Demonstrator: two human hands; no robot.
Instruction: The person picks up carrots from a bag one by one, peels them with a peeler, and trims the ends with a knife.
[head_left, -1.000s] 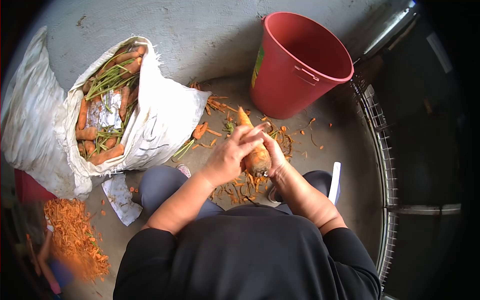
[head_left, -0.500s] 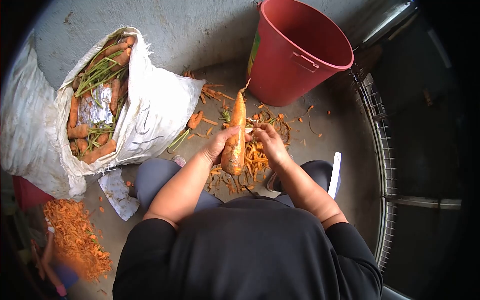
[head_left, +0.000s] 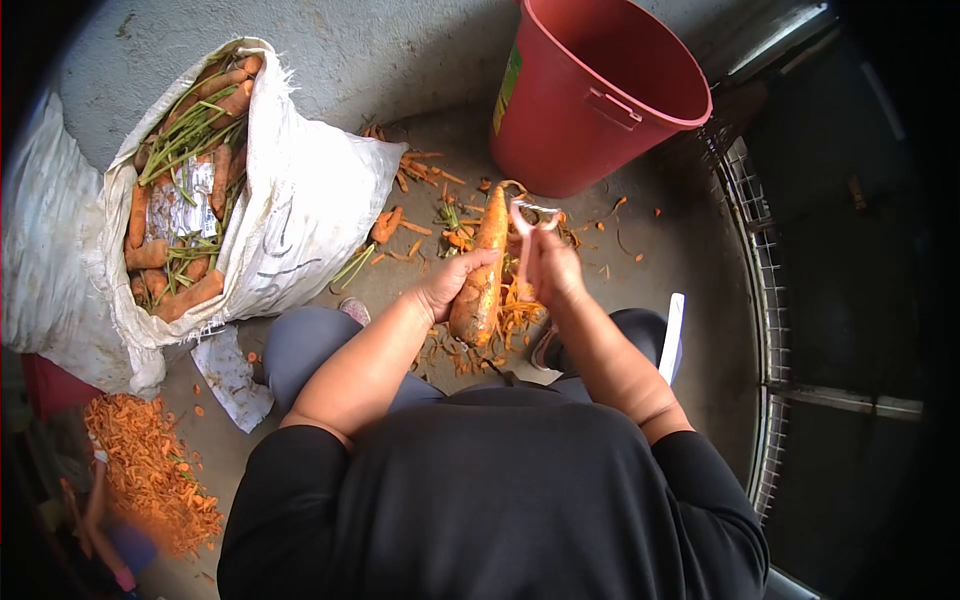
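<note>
While the left hand [head_left: 455,280] cradles a carrot [head_left: 482,268] from below, fingers curled round its thick lower half, the right hand [head_left: 553,268] pinches a peeler [head_left: 526,232] and sets its blade near the carrot's tip. Carrot held over the floor [head_left: 680,260] in front of the knees, tilted with thin end pointing away toward the bucket [head_left: 590,95].

Handling, judged: carrot is stiff, fairly heavy for one hand, tapered. Freshly scraped skin looks damp, so likely slick. Best hold is the thick end, thumb on top and fingers wrapped beneath, which leaves the long upper face bare for the blade. The thin tip would snap first if levered. Peeler is light and rigid; grip sits on its handle, head clear of the fingers.

Around:
- Peelings [head_left: 500,325] lie scattered on the floor under the hands and toward the bucket.
- Red bucket stands upright just beyond the carrot tip, not touching it.
- White sack [head_left: 300,210] lies open to the left, well apart from the hands, full of unpeeled carrots with green stalks.
- Second heap of peelings at lower left, with another person's hand [head_left: 85,500] blurred beside it.
- Metal grate [head_left: 765,290] at right.
</note>
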